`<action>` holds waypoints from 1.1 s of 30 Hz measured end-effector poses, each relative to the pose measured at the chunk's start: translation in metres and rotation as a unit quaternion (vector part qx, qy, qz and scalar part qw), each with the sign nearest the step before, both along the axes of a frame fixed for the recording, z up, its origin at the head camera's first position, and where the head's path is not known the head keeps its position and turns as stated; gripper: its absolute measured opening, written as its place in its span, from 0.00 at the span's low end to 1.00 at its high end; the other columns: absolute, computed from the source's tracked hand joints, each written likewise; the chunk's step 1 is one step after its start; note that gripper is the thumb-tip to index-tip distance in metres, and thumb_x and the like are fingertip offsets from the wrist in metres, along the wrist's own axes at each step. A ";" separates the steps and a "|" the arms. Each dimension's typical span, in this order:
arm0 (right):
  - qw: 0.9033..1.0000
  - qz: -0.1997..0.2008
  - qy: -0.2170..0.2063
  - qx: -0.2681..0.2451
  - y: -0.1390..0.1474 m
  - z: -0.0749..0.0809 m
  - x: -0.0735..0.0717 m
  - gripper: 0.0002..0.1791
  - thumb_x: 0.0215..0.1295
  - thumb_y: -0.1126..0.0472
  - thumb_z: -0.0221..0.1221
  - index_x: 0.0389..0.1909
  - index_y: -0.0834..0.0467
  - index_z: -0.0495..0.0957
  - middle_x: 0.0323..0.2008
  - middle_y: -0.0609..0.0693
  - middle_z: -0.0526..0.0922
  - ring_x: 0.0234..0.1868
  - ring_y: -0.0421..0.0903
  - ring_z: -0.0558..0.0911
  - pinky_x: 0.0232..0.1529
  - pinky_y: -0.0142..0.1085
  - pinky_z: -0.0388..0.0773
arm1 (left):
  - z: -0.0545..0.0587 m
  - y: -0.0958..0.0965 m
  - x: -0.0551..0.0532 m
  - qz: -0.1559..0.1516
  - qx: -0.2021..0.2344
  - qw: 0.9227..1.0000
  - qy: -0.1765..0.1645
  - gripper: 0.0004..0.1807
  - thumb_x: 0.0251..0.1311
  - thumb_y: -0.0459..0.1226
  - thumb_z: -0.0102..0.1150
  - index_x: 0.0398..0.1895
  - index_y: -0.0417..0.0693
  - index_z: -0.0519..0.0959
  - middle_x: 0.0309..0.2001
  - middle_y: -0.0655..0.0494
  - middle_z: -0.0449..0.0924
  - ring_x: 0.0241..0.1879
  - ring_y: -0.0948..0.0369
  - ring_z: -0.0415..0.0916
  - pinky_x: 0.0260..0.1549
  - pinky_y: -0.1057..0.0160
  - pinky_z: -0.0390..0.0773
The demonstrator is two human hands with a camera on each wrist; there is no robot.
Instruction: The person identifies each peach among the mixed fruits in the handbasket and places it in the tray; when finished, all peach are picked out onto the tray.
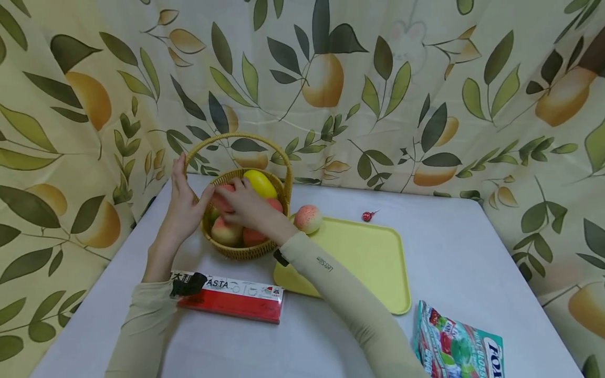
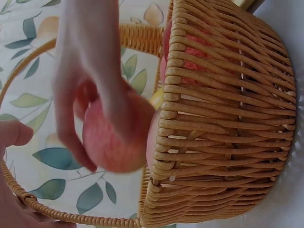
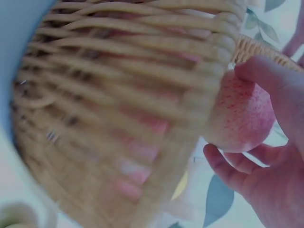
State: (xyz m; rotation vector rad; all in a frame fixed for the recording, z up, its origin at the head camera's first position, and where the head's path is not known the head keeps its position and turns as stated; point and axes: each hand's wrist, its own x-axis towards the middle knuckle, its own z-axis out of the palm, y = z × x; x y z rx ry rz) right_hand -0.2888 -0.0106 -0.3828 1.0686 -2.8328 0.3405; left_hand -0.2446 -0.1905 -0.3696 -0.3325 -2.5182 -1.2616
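Observation:
In the head view, my right hand (image 1: 252,207) grips a peach (image 1: 222,199) at the top of the wicker basket (image 1: 241,253). Seen from the left wrist, the fingers curl round this red peach (image 2: 116,135) right at the basket's rim. The right wrist view shows its speckled skin (image 3: 242,111) between thumb and fingers. My left hand (image 1: 181,210) is at the basket's left side, its fingers extended upward along the arched handle (image 1: 236,135). Inside the basket lie a yellow fruit (image 1: 260,184) and several more peaches, partly hidden by my right hand.
A lone peach (image 1: 308,219) sits by the corner of a yellow tray (image 1: 364,262). A red and white pasta box (image 1: 236,299) lies in front of the basket. A small red lollipop (image 1: 367,216) is behind the tray, and a candy bag (image 1: 458,344) lies at front right.

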 end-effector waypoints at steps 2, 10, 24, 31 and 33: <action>1.000 -0.001 -0.003 -0.002 0.009 0.000 0.003 0.34 0.70 0.48 0.62 0.75 0.42 0.65 0.66 0.57 0.72 0.65 0.55 0.69 0.64 0.43 0.74 | 0.002 0.000 0.000 0.001 -0.003 1.000 -0.003 0.50 0.75 0.49 0.53 0.83 0.61 0.27 0.84 0.46 0.23 0.83 0.38 0.32 0.74 0.26 0.46; 1.000 -0.013 -0.011 -0.024 0.044 0.000 0.020 0.33 0.69 0.51 0.64 0.74 0.44 0.66 0.68 0.58 0.70 0.67 0.56 0.69 0.62 0.44 0.79 | 0.005 -0.002 -0.002 0.005 -0.001 1.000 -0.011 0.50 0.76 0.47 0.52 0.83 0.61 0.25 0.84 0.47 0.21 0.83 0.38 0.31 0.75 0.27 0.43; 0.997 -0.021 -0.050 -0.059 0.126 0.019 0.065 0.33 0.66 0.53 0.66 0.71 0.43 0.69 0.65 0.55 0.72 0.65 0.56 0.70 0.60 0.49 0.79 | 0.003 0.004 0.005 -0.005 0.011 1.000 -0.010 0.51 0.76 0.47 0.53 0.82 0.62 0.25 0.84 0.48 0.23 0.83 0.39 0.32 0.76 0.28 0.43; 0.994 -0.049 -0.068 -0.072 0.171 0.016 0.081 0.34 0.61 0.55 0.68 0.69 0.44 0.71 0.63 0.56 0.74 0.62 0.54 0.72 0.61 0.49 0.78 | 0.001 0.003 0.004 -0.009 0.019 1.000 -0.006 0.51 0.76 0.44 0.53 0.83 0.61 0.26 0.84 0.49 0.23 0.83 0.39 0.30 0.75 0.27 0.41; 0.992 -0.061 -0.066 -0.083 0.187 0.012 0.085 0.34 0.60 0.55 0.69 0.68 0.45 0.72 0.62 0.56 0.75 0.61 0.55 0.73 0.61 0.50 0.77 | 0.001 0.003 0.004 -0.013 0.022 1.000 -0.004 0.50 0.76 0.44 0.53 0.83 0.60 0.26 0.84 0.49 0.23 0.83 0.40 0.30 0.75 0.27 0.41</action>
